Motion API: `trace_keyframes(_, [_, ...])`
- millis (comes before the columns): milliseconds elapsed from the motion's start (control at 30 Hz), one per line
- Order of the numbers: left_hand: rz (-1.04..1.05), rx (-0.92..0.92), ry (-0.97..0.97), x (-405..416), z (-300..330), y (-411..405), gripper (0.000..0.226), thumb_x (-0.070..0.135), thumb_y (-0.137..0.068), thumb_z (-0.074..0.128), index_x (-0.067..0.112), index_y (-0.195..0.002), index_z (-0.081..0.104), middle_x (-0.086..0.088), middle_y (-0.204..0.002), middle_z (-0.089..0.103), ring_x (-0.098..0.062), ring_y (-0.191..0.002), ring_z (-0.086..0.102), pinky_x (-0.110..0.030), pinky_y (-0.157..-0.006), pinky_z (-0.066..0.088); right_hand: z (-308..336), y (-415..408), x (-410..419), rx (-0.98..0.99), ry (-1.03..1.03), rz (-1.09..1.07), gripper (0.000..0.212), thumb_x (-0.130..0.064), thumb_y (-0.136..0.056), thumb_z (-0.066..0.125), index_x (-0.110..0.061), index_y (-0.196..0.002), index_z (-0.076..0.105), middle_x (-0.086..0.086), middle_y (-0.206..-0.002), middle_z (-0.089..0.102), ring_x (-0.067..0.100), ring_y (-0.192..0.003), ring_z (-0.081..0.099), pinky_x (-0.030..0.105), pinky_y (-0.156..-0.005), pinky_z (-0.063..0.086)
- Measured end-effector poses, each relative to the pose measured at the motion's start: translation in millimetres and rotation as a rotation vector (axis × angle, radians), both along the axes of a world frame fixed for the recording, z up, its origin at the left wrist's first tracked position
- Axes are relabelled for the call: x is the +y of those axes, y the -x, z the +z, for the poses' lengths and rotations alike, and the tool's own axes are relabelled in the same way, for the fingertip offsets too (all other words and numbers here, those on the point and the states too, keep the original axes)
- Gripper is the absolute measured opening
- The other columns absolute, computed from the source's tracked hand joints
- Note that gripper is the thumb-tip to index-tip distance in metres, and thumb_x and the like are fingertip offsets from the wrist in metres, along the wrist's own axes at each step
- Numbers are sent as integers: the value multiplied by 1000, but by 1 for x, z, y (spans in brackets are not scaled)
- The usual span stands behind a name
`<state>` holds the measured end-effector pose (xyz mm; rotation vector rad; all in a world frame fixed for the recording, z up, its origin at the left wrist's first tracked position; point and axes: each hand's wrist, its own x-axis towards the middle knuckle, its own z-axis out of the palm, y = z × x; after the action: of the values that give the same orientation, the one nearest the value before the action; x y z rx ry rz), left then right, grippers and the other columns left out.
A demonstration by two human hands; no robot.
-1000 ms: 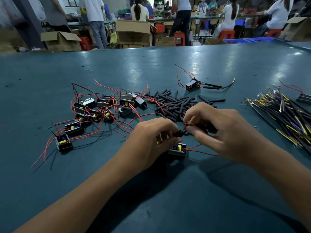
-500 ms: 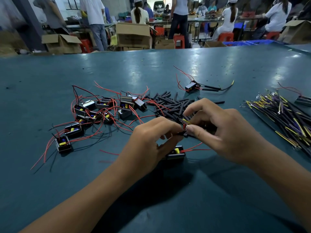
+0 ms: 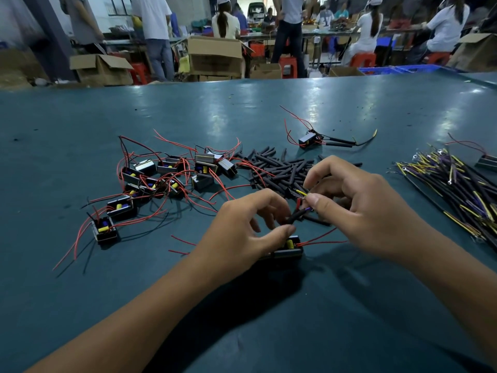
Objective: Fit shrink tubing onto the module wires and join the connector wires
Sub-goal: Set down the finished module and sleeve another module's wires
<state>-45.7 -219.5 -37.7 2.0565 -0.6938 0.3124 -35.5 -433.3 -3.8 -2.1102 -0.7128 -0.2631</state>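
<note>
Your left hand (image 3: 242,232) sits at about 6 o'clock on the teal desk (image 3: 80,305), its thumb and curled fingers pinching a short black piece of shrink tubing (image 3: 294,217) that angles up toward your right hand. Your right hand (image 3: 357,208), just to the 3 o'clock side, pinches the thin connector wires (image 3: 302,193) between thumb and forefinger; a yellow tip and a purple tip show at your fingertips, right at the tubing's upper end. Whether the purple tip is already inside the tubing cannot be told.

The module (image 3: 287,249) you are working on lies on the desk directly under your left thumb, with its red wires (image 3: 320,239) running out toward 3 o'clock beneath your right hand.

At 12 o'clock from your hands lies the loose pile of black tubing pieces (image 3: 277,168). At 10 o'clock a cluster of modules (image 3: 161,179) sprawls in a tangle of red and black leads. At 1 o'clock, well apart, one finished module (image 3: 309,138) lies alone with two sleeved leads. At 3 o'clock a bundle of yellow-and-purple connector wires (image 3: 462,189) fans across the desk edge.
</note>
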Motion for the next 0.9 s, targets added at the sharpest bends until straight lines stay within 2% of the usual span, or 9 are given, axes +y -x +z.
trace_keyframes(67, [29, -105, -79, -1, 1, 1, 15, 21, -84, 78, 21, -94, 67, 11, -82, 62, -14, -77, 61, -25, -62, 46, 1, 0, 0, 43, 0, -16, 9, -25, -92, 60, -30, -98, 55, -8, -79, 70, 19, -66, 60, 32, -61, 48])
trace_keyframes(133, [55, -199, -89, -3, 0, 1, 16, 18, -84, 79, 16, -95, 68, 10, -82, 60, -13, -74, 59, -21, -62, 43, 3, 0, -1, 92, -11, -21, 15, -18, -95, 58, -32, -97, 55, -4, -75, 68, 22, -64, 60, 40, -64, 48])
trace_keyframes(300, [109, -368, -158, -6, -2, 2, 14, 19, -89, 73, 12, -101, 70, 6, -85, 60, -13, -72, 57, -27, -62, 46, 4, 0, 0, 154, -30, -43, 20, -11, -97, 52, -30, -101, 53, 2, -71, 69, 18, -67, 66, 38, -69, 52])
trace_keyframes(400, [134, -445, -203, -7, -1, 3, 16, 19, -91, 71, 12, -106, 71, 5, -89, 62, -11, -75, 57, -29, -64, 48, 3, 0, 2, 180, -79, -66, 19, -12, -97, 50, -30, -99, 54, 0, -70, 69, 13, -64, 65, 25, -61, 49])
trace_keyframes(467, [141, -458, -198, -7, -1, 3, 15, 15, -91, 70, 10, -106, 72, 2, -92, 64, -14, -77, 59, -34, -64, 51, 4, -1, 0, 208, -136, -73, 18, -10, -97, 52, -28, -97, 55, -2, -74, 67, 11, -62, 62, 22, -61, 47])
trace_keyframes(567, [125, -445, -182, -5, -1, 2, 17, 12, -91, 69, 9, -108, 75, -2, -93, 65, -19, -78, 62, -37, -65, 52, 4, -3, -3, 221, -131, -52, 19, -8, -96, 57, -27, -96, 58, -5, -82, 63, 13, -65, 59, 29, -64, 47])
trace_keyframes(700, [93, -477, -180, -7, 1, 3, 14, 8, -92, 70, 6, -105, 73, -3, -92, 64, -17, -78, 61, -34, -68, 52, 4, -1, -2, 207, -82, 5, 18, -10, -97, 59, -27, -99, 59, -2, -87, 65, 17, -69, 62, 36, -69, 53])
trace_keyframes(800, [70, -484, -178, -9, 1, 2, 11, 8, -91, 72, 4, -101, 73, -4, -92, 65, -15, -78, 61, -31, -68, 52, 5, 0, -1, 176, -52, 8, 16, -16, -98, 56, -32, -98, 60, -2, -85, 64, 21, -69, 60, 43, -70, 52])
trace_keyframes(900, [25, -368, -42, -9, -1, 1, 11, 6, -88, 75, 5, -99, 76, -2, -90, 67, -11, -77, 62, -25, -68, 52, 6, 2, 0, 145, 5, 33, 15, -18, -97, 60, -33, -98, 60, -5, -85, 66, 26, -73, 59, 49, -71, 52])
